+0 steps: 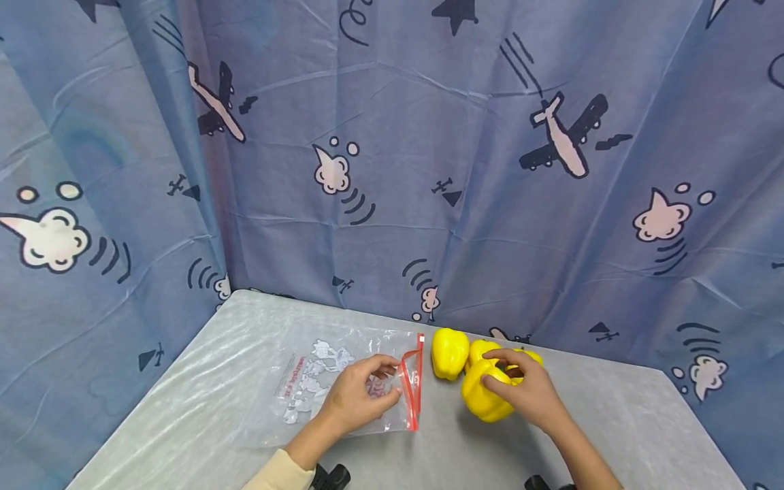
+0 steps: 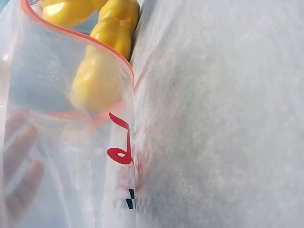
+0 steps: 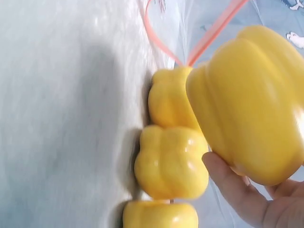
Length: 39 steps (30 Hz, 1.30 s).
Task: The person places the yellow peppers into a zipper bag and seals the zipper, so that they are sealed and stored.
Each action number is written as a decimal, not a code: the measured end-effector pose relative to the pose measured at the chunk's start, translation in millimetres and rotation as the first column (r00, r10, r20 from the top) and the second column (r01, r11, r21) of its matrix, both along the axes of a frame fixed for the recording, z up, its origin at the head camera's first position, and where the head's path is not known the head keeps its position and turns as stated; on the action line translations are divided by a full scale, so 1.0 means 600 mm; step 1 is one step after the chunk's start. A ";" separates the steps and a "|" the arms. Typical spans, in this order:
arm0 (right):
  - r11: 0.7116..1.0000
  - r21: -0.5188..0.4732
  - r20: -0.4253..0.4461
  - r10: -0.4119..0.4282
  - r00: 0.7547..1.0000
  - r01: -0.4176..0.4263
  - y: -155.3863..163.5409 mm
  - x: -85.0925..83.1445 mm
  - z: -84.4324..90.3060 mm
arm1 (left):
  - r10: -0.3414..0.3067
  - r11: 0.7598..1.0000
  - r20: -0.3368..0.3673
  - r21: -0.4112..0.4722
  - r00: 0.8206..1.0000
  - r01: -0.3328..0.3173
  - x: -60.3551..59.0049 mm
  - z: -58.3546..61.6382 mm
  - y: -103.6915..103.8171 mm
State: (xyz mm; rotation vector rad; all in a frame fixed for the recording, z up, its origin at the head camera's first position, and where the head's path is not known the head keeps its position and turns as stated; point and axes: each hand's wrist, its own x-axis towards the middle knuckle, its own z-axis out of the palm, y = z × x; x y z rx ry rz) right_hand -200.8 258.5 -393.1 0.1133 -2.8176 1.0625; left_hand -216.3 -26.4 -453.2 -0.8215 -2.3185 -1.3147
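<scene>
A clear zip bag (image 1: 318, 384) with a red zipper strip lies flat on the table. My left hand (image 1: 387, 382) pinches its upper edge and holds the mouth open toward the right. In the left wrist view the bag's red rim (image 2: 80, 33) arches up, and fingers (image 2: 19, 161) show through the plastic. My right hand (image 1: 508, 378) grips a yellow bell pepper (image 1: 484, 401) from above, just right of the bag's mouth. In the right wrist view this held pepper (image 3: 251, 99) fills the frame, with fingers (image 3: 232, 190) under it.
Three more yellow peppers (image 1: 449, 352) (image 1: 480, 348) (image 1: 531, 355) sit in a row behind the held one. The table (image 1: 612, 422) is covered in grey plastic sheeting. A blue curtain (image 1: 392, 170) with airplane prints closes off the back and the left side.
</scene>
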 end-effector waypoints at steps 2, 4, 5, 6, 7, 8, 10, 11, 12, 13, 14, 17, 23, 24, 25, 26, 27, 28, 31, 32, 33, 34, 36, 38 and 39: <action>1.000 -0.014 -0.006 0.004 1.000 -0.004 -0.009 -0.002 -0.001 | -0.002 1.000 -0.003 0.000 1.000 0.002 0.000 0.001 0.001; 1.000 -0.024 -0.014 -0.001 1.000 0.001 -0.018 -0.003 -0.002 | -0.004 1.000 -0.006 0.001 1.000 0.004 -0.001 0.001 0.001; 0.999 -0.032 -0.020 -0.005 1.000 0.004 -0.023 -0.004 -0.003 | -0.004 1.000 -0.009 0.001 1.000 0.004 -0.001 0.002 0.001; 0.999 -0.040 -0.021 -0.009 1.000 0.008 -0.028 -0.004 -0.003 | -0.003 1.000 -0.010 0.001 1.000 0.003 0.000 0.002 0.002; 0.999 -0.045 -0.023 -0.016 1.000 0.015 -0.033 -0.004 -0.004 | -0.002 1.000 -0.010 0.001 1.000 0.002 0.000 0.002 0.002; 0.998 -0.054 -0.025 -0.023 0.999 0.022 -0.038 -0.003 -0.004 | -0.001 1.000 -0.008 0.002 1.000 0.001 -0.001 0.002 0.002; 0.997 -0.073 -0.022 -0.043 0.999 0.041 -0.049 -0.003 -0.007 | 0.001 1.000 -0.013 0.001 1.000 -0.001 0.000 0.002 0.003; 0.995 -0.085 -0.019 -0.050 0.999 0.048 -0.054 -0.003 -0.008 | 0.001 1.000 -0.017 -0.001 1.000 -0.001 0.000 0.002 0.003; 0.994 -0.098 -0.013 -0.057 0.998 0.056 -0.059 -0.003 -0.009 | 0.001 1.000 -0.023 -0.003 1.000 -0.001 0.000 0.002 0.004; 0.991 -0.116 -0.010 -0.062 0.998 0.060 -0.064 -0.004 -0.011 | 0.000 1.000 -0.023 -0.002 1.000 0.000 0.000 0.001 0.004; 0.989 -0.133 -0.005 -0.067 0.998 0.065 -0.068 -0.004 -0.013 | 0.000 1.000 -0.027 -0.002 1.000 0.000 0.000 0.001 0.005; 0.980 -0.186 0.005 -0.074 0.997 0.073 -0.082 -0.005 -0.020 | 0.003 1.000 -0.039 -0.010 0.999 -0.003 0.000 0.000 0.006; 0.956 -0.281 0.027 -0.084 0.996 0.088 -0.104 -0.005 -0.034 | 0.011 1.000 -0.047 -0.018 0.999 -0.012 -0.001 -0.003 0.008; 0.952 -0.292 0.034 -0.085 0.996 0.091 -0.107 -0.005 -0.035 | 0.011 1.000 -0.045 -0.015 0.999 -0.011 0.000 -0.003 0.008; 0.950 -0.299 0.043 -0.085 0.995 0.094 -0.111 -0.005 -0.037 | 0.008 1.000 -0.043 -0.010 0.999 -0.008 0.000 -0.004 0.008; 0.948 -0.304 0.053 -0.087 0.995 0.099 -0.114 -0.005 -0.039 | 0.005 1.000 -0.040 -0.005 0.999 -0.005 0.000 -0.004 0.008; 0.946 -0.305 0.066 -0.093 0.994 0.108 -0.117 -0.005 -0.041 | 0.002 1.000 -0.037 0.000 0.999 -0.002 0.000 -0.004 0.009; 0.941 -0.318 0.082 -0.094 0.992 0.116 -0.120 -0.004 -0.043 | 0.000 1.000 -0.033 0.004 0.999 0.000 0.001 -0.004 0.009; 0.926 -0.356 0.123 -0.087 0.989 0.125 -0.128 -0.004 -0.049 | -0.004 1.000 -0.027 0.009 1.000 0.005 0.001 -0.004 0.010; 0.918 -0.377 0.135 -0.078 0.988 0.124 -0.131 -0.004 -0.052 | -0.004 1.000 -0.024 0.010 1.000 0.004 0.001 -0.004 0.011; 0.910 -0.397 0.146 -0.070 0.987 0.123 -0.133 -0.004 -0.055 | -0.004 1.000 -0.021 0.010 1.000 0.004 0.002 -0.004 0.011; 0.902 -0.414 0.155 -0.062 0.986 0.122 -0.135 -0.005 -0.057 | -0.004 1.000 -0.019 0.011 1.000 0.005 0.002 -0.004 0.011; 0.892 -0.436 0.165 -0.050 0.985 0.118 -0.138 -0.005 -0.062 | -0.006 1.000 -0.014 0.013 1.000 0.006 0.003 -0.004 0.011; 0.889 -0.442 0.169 -0.044 0.985 0.116 -0.140 -0.005 -0.066 | -0.009 1.000 -0.008 0.015 1.000 0.009 0.003 -0.003 0.011; 0.890 -0.440 0.170 -0.043 0.985 0.115 -0.141 -0.005 -0.067 | -0.010 1.000 -0.006 0.015 1.000 0.010 0.003 -0.003 0.012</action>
